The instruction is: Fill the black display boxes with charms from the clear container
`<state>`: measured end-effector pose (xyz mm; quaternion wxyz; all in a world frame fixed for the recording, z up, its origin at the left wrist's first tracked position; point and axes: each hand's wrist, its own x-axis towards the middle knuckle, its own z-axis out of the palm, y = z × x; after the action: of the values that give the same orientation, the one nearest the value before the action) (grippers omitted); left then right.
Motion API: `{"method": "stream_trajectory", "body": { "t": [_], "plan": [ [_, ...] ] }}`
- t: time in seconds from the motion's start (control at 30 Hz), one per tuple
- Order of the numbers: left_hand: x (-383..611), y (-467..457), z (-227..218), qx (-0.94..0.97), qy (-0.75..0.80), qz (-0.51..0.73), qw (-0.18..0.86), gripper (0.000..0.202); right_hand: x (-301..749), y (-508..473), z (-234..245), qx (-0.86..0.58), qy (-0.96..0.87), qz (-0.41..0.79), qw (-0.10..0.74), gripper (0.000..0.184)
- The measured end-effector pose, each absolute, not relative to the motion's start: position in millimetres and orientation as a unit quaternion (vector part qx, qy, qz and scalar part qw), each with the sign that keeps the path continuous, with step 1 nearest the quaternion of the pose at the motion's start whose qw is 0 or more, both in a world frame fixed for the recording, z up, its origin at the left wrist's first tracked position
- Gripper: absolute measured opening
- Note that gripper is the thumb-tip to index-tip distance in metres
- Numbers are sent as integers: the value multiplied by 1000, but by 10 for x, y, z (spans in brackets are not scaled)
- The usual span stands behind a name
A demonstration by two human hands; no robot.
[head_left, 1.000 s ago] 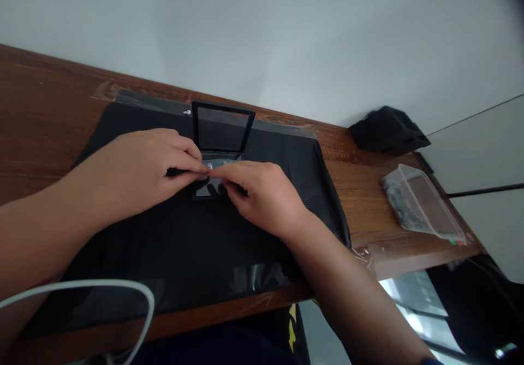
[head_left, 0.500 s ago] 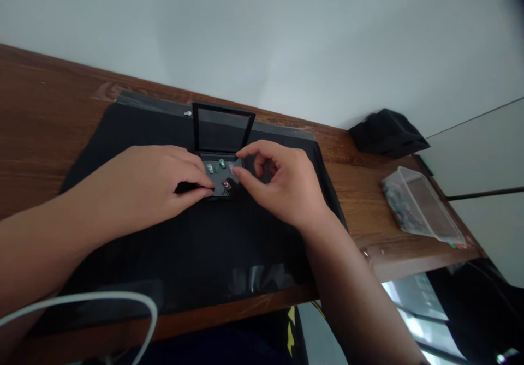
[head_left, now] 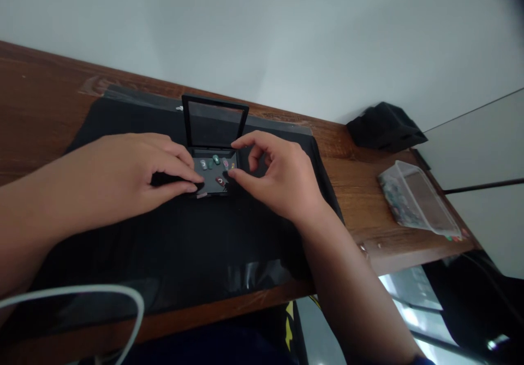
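Note:
A small black case (head_left: 209, 181) lies on a black mat (head_left: 184, 245), its framed lid (head_left: 213, 124) standing open at the back. Several small coloured pieces (head_left: 215, 160), green, pink and red, sit on its dark inner pad. My left hand (head_left: 123, 177) is closed, its fingertips pinching the case's front left edge. To the right, my right hand (head_left: 278, 177) has its thumb tip at the front right corner, beside a red piece (head_left: 220, 180). Its forefinger arches over the case, apart from the thumb, and holds nothing.
The mat covers a brown wooden table (head_left: 36, 97) against a white wall. A clear plastic container (head_left: 417, 201) with small items stands near the right end. A black pouch (head_left: 385, 127) lies behind it. A white cable (head_left: 82, 294) loops at the lower left.
My right hand has lifted off the case's pad and drawn right, uncovering the coloured pieces. My left hand stays pinched on the left edge. The view has shifted slightly.

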<state>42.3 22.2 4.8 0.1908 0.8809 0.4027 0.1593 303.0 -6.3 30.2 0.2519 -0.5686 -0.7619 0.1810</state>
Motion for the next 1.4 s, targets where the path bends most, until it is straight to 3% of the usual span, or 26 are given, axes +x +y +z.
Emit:
{"method": "stream_trajectory", "body": {
  "t": [0.27, 0.5, 0.67, 0.97, 1.2, 1.4],
  "plan": [
    [483, 218, 12, 873, 379, 166, 258, 35, 3015, -49, 265, -522, -804, 204, 199, 24],
    [484, 192, 23, 904, 319, 174, 227, 30, 2999, -44, 225, -522, -810, 195, 185, 23],
    [488, 156, -20, 937, 256, 156, 181, 34, 2968, -79, 231, -499, -814, 192, 225, 19],
    [499, 108, -16, 938, 284, 128, 154, 28, 2935, -111, 239, -470, -808, 188, 302, 12],
    [562, 27, -11, 921, 312, 62, 226, 16, 2893, -146, 200, -446, -821, 198, 296, 14],
    [570, -12, 42, 892, 362, 9, 271, 20, 2830, -184, 148, -417, -836, 213, 287, 12]
  ]
}}
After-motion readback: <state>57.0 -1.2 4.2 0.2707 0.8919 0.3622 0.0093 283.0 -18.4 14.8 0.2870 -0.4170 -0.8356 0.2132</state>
